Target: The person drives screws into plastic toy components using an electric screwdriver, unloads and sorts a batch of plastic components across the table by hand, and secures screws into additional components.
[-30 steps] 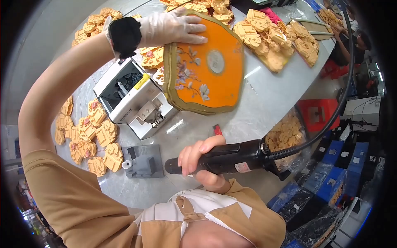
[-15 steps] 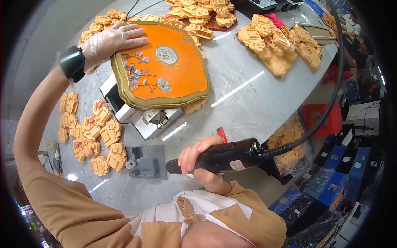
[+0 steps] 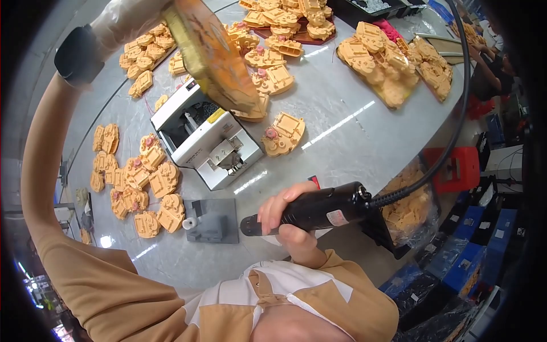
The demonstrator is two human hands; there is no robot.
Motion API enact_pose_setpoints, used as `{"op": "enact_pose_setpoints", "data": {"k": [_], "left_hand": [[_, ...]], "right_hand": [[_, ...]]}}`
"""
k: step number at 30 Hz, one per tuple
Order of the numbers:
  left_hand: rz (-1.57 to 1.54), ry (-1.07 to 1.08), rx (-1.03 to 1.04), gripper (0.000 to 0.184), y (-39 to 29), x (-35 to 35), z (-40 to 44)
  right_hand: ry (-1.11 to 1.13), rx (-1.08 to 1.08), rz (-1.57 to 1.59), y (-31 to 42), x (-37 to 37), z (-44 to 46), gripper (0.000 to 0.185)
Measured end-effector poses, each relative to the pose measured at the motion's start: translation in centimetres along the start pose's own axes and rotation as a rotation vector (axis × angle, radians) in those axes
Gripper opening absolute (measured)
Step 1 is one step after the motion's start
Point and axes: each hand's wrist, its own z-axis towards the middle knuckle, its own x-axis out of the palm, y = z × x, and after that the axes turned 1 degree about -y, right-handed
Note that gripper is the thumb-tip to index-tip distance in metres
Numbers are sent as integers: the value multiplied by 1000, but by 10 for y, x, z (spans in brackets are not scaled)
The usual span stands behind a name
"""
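Observation:
My left hand (image 3: 130, 21), in a clear glove, is at the top edge, gripping an orange decorated lid with a gold rim (image 3: 219, 60); its fingertips are out of view. The lid is tilted steeply and smeared by motion. Below it stands a white screw feeder (image 3: 208, 142), its top open on a dark bin. My right hand (image 3: 289, 214) is wrapped round a black corded electric screwdriver (image 3: 319, 210), held level near my chest. Left of its tip lies a grey fixture block (image 3: 212, 221) on the table.
Yellow plastic housings (image 3: 137, 174) lie in a group left of the feeder, and others (image 3: 284, 134) sit to its right. Heaped housings (image 3: 376, 62) rest farther back. The screwdriver's cable (image 3: 456, 125) arcs down the right side. A red stool (image 3: 458, 170) and blue bins (image 3: 464, 265) stand beyond the table edge.
My left hand has raised and tipped the lid off the feeder, toward the top of the view, uncovering the feeder's bin and several housings. My right hand keeps its hold on the electric screwdriver.

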Motion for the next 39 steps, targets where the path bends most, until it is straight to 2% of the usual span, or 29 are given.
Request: {"op": "enact_pose_setpoints", "data": {"k": [1, 3, 5, 7, 9, 11, 13, 14, 15, 16, 17, 19, 21, 23, 24, 25, 27, 28, 29, 30, 31, 33, 34, 35, 37, 39], "left_hand": [[1, -6, 3, 21, -3, 0, 4], [-508, 241, -578, 21, -2, -4, 17], [-36, 29, -398, 32, 4, 29, 23], [53, -286, -282, 21, 14, 62, 33], [-314, -300, -451, 14, 9, 73, 50], [-780, -84, -761, 11, 13, 87, 63], [-1391, -152, -875, 9, 25, 140, 62], [-1385, -154, -863, 9, 24, 149, 69], [-1677, -182, -1024, 5, 20, 156, 77], [-1968, -206, -1189, 10, 9, 151, 87], [-1973, -285, -1277, 12, -7, 146, 101], [-2186, -441, -1226, 16, -20, 146, 130], [-2540, -658, -884, 23, -19, 167, 173], [-2782, -798, -665, 30, 10, 219, 224], [-2766, -1098, -536, 34, 2, 221, 242], [-2505, -949, -462, 56, 8, 218, 256], [-2251, -422, -966, 75, -11, 199, 262], [-2026, -178, -734, 87, -24, 200, 248], [-1938, 7, -668, 84, -38, 191, 233], [-1790, 254, -384, 80, -33, 226, 227], [-1274, 197, -328, 70, -68, 197, 194], [-662, 541, 15, 61, -109, 165, 140], [-438, 516, 187, 57, -130, 174, 110], [-417, 598, 211, 54, -149, 168, 92], [-545, 606, 212, 52, -162, 184, 63], [-419, 752, 45, 52, -167, 200, 52]], "right_hand": [[-44, 5, -3, 1, 1, -2, 43], [-72, -18, -28, 7, 2, -2, 44], [-104, -29, -17, 13, 4, -3, 43], [-85, -54, 2, 20, 6, -4, 42], [-53, -85, 4, 23, 4, -5, 42], [-45, -104, -18, 28, 1, -6, 42], [-49, -111, -34, 34, -4, -10, 42], [-72, -113, -36, 37, -7, -10, 42], [-98, -113, -36, 38, -10, -11, 43], [-134, -119, -15, 37, -14, -14, 42], [-133, -125, -9, 37, -17, -17, 42], [-171, -140, -6, 38, -24, -18, 42], [-204, -135, -16, 38, -26, -20, 42], [-223, -144, -36, 40, -31, -20, 42], [-237, -162, -52, 43, -31, -18, 42], [-227, -172, -65, 44, -34, -16, 42], [-250, -209, -114, 45, -38, -16, 42], [-287, -201, -98, 46, -36, -14, 42], [-307, -188, -81, 44, -38, -14, 43], [-295, -186, -86, 43, -40, -13, 43], [-282, -183, -90, 43, -41, -12, 43], [-259, -174, -77, 42, -40, -12, 43], [-223, -189, -79, 40, -40, -10, 42], [-227, -165, -65, 39, -39, -8, 42], [-184, -170, -66, 35, -35, -5, 42], [-173, -149, -75, 31, -33, -6, 42]]}}
